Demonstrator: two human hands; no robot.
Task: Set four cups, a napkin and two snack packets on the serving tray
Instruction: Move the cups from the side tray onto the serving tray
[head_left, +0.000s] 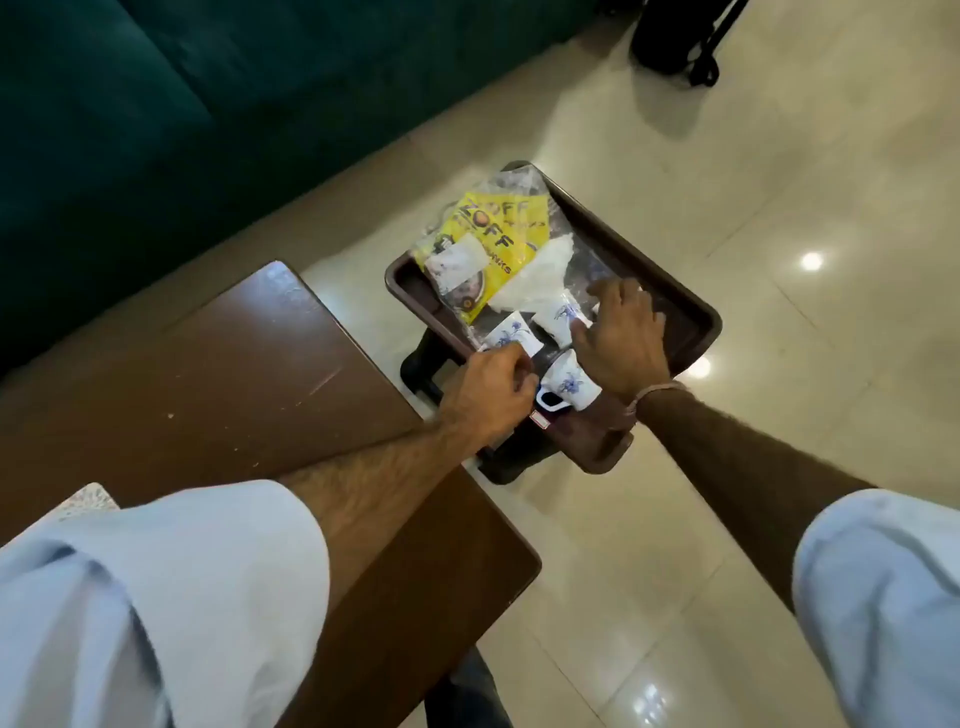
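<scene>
Hidden and unclear parts around the dark brown plastic serving tray (691, 317)

The right hand (618, 338) covers whatever lies beneath it, so a fourth white blue-flowered cup cannot be confirmed; three show. The left hand's fingers (519, 371) curl out of sight, grip unclear. The yellow-and-clear snack packets (488, 228) overlap, their print partly unreadable. The stand under the tray is mostly hidden.

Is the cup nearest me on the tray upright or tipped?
Tipped. The cup lies on its side on the tray, dark handle toward the camera, flower print up.
</scene>
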